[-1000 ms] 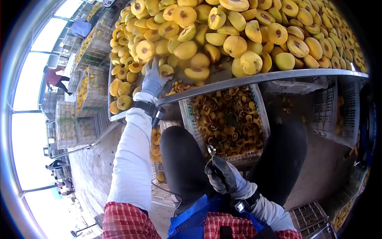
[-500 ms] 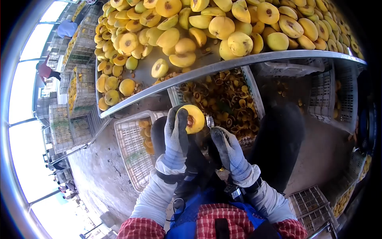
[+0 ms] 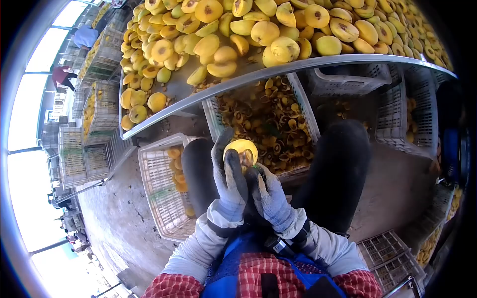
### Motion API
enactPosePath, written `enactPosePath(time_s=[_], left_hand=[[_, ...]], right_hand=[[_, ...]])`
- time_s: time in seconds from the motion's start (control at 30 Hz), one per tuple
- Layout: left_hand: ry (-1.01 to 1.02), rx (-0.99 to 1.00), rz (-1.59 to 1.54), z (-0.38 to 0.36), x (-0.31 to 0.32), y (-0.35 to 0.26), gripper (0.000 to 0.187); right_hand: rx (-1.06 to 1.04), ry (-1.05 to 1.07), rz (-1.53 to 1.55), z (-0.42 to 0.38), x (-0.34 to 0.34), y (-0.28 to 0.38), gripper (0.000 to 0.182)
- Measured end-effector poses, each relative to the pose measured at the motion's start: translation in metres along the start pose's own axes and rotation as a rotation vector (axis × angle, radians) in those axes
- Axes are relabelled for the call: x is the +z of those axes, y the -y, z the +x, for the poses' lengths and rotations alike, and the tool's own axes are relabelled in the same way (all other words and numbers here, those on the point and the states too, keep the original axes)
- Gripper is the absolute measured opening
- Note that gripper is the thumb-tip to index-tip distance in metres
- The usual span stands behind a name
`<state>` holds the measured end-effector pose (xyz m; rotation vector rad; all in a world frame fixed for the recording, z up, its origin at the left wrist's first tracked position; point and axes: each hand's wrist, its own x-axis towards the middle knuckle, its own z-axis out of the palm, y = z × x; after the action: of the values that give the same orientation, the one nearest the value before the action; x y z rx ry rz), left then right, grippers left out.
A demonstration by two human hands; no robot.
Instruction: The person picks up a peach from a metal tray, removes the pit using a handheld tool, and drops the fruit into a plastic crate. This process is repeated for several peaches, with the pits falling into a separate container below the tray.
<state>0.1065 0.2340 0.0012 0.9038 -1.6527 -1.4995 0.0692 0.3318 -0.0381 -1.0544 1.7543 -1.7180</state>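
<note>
Near the middle, my left hand (image 3: 229,181), in a grey glove with dark fingers, holds a halved yellow peach (image 3: 241,148) with its cut side showing. My right hand (image 3: 268,193), gloved the same way, is closed and touches the lower edge of the fruit. A ring-ended metal tool (image 3: 245,157) shows against the cut face, its handle hidden by the right fingers. Above the hands, a metal-edged table (image 3: 298,64) bears a heap of halved peaches (image 3: 208,44). Below its edge, a crate (image 3: 304,104) holds peach scraps (image 3: 278,134).
A white crate (image 3: 159,198) with several peach halves stands at the left. More crates (image 3: 392,119) stand at the right, and an empty-looking one (image 3: 385,253) at the lower right. Stacked crates (image 3: 72,154) and a distant person (image 3: 60,77) are on the left.
My right hand has moved left against my left hand, and the tool now lies over the cut face. The view has shifted slightly. One peach half near the table edge now looks differently turned.
</note>
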Motion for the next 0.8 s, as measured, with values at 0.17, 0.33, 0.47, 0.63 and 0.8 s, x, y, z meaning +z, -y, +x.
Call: enactPosePath(time_s=[0.17, 0.33, 0.47, 0.63, 0.8], left_hand=[[0.165, 0.084, 0.037, -0.016, -0.006, 0.005, 0.051], [0.054, -0.105, -0.02, -0.024, -0.01, -0.004, 0.044], [-0.033, -0.059, 0.014, -0.026, 0.002, -0.003, 0.042], [-0.058, -0.114, -0.01, -0.029, 0.013, -0.016, 0.044], [0.04, -0.02, -0.026, -0.032, 0.008, -0.003, 0.048]], right_hand=[[0.469, 0.12, 0.733, 0.002, -0.015, 0.002, 0.031], [0.332, 0.033, 0.299, 0.001, -0.013, 0.016, 0.022], [0.282, -0.024, 0.239, -0.004, -0.012, 0.018, 0.027], [0.248, -0.043, 0.207, -0.011, -0.012, 0.019, 0.031], [0.451, 0.214, 0.736, -0.016, -0.012, -0.01, 0.032]])
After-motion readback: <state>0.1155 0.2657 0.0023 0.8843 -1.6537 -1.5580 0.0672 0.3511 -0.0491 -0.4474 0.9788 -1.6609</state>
